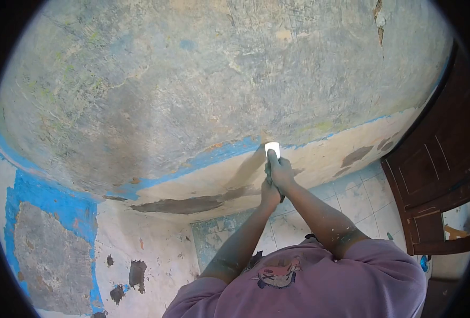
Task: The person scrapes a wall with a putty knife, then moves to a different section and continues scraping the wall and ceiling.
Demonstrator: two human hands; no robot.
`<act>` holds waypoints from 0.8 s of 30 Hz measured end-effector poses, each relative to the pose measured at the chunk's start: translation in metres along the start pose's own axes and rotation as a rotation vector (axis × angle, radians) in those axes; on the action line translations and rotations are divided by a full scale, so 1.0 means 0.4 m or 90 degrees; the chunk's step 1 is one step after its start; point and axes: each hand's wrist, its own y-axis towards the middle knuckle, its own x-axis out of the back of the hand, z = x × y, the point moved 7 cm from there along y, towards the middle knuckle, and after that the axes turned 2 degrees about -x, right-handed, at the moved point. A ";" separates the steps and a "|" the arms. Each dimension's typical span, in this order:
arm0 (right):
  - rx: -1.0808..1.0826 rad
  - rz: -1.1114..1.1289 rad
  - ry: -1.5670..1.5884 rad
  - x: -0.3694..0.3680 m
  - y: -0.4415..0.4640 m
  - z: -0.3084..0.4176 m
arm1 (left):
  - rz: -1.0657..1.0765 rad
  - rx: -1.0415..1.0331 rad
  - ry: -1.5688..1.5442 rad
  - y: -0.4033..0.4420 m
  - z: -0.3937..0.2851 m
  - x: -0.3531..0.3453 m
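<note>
Both of my hands are wrapped round the handle of a scraper [272, 147], whose bright white blade meets the wall [208, 90] at the lower edge of the bare grey area. My right hand [281, 174] is uppermost, close to the blade. Just below it, my left hand [270, 194] grips the handle, and the handle's dark end shows beneath. A strip of blue paint [214, 153] runs along the wall to the left of the blade, with cream paint under it.
Dark brown wooden furniture [431, 159] stands at the right. Pale floor tiles [351, 201] lie below the wall. At the lower left, another wall surface has blue paint [54, 201], a grey patch and small dark holes.
</note>
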 end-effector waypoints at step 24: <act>-0.041 0.019 0.047 0.011 0.017 0.020 | -0.013 -0.053 0.110 0.026 0.012 -0.020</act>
